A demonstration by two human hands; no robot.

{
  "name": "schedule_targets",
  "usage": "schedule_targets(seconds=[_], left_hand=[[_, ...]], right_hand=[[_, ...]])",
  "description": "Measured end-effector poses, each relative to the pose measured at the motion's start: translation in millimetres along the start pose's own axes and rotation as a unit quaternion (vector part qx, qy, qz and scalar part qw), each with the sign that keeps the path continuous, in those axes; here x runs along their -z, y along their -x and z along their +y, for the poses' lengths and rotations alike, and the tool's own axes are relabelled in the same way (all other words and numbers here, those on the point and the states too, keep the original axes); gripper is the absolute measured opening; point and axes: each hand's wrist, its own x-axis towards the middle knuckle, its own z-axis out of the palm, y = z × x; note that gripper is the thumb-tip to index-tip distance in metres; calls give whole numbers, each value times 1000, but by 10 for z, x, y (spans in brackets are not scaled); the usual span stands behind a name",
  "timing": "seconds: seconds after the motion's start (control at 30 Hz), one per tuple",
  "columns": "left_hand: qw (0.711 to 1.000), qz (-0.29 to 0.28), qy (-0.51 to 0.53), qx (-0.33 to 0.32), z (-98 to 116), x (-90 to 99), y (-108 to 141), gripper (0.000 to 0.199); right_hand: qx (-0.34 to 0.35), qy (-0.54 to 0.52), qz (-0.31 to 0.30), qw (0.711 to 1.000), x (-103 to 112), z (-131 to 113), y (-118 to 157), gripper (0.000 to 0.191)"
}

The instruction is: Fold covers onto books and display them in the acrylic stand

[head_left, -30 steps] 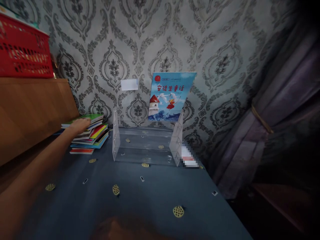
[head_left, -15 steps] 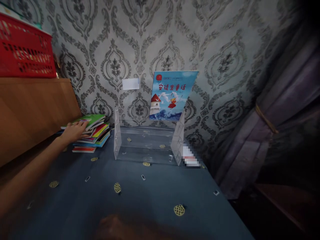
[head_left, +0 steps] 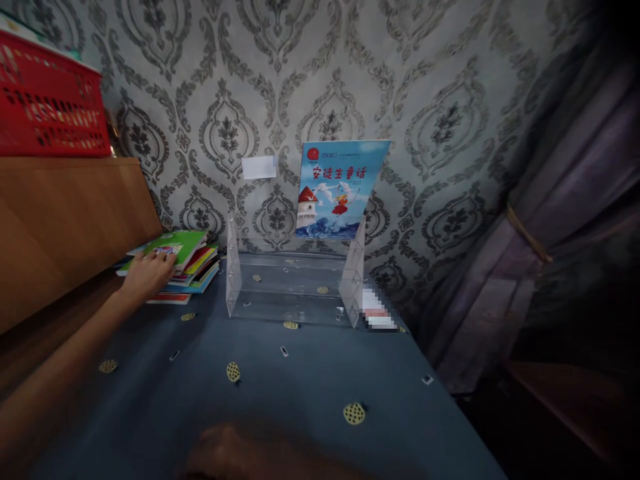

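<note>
My left hand [head_left: 149,272] grips the near edge of a green book [head_left: 186,248] on top of a stack of books [head_left: 200,270] at the left. My right hand [head_left: 220,448] is low in the middle of the view, blurred, over the cloth; its fingers cannot be made out. A clear stand with several tiers [head_left: 352,283] stands on the table. At the right of its top tier, a blue book with red lettering [head_left: 334,193] leans back, its cover facing me.
A patterned blue cloth [head_left: 280,387] covers the table. A wooden cabinet [head_left: 75,220] bearing a red basket [head_left: 50,100] stands at the left. A white label [head_left: 259,167] is behind the stand, a pixelated item [head_left: 377,310] beside it, and a tied curtain [head_left: 500,300] at the right.
The green book has shifted slightly toward me and to the left with my left hand. My right hand stays low and blurred. The view has moved a little.
</note>
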Motion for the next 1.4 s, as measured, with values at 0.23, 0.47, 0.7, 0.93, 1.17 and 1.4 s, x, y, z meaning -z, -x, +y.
schedule_targets(seconds=[0.23,0.47,0.7,0.93,1.17,1.4], left_hand=[[998,24,46,20,-32,-359,127,64],[998,36,3,44,145,-480,287,66],[997,23,12,71,481,-592,540,63],[996,22,20,89,761,-649,808,58],[996,31,2,87,943,-623,1071,56],[997,-14,-31,64,1202,-326,1386,56]], right_hand=[[-15,27,5,1000,-38,-23,-9,25],[-22,27,22,999,-102,3,-12,24],[-24,37,28,999,-261,82,-98,28],[-15,62,28,998,-334,126,-130,32],[-18,54,23,998,-280,71,-136,33],[-21,47,21,998,-304,106,-142,32]])
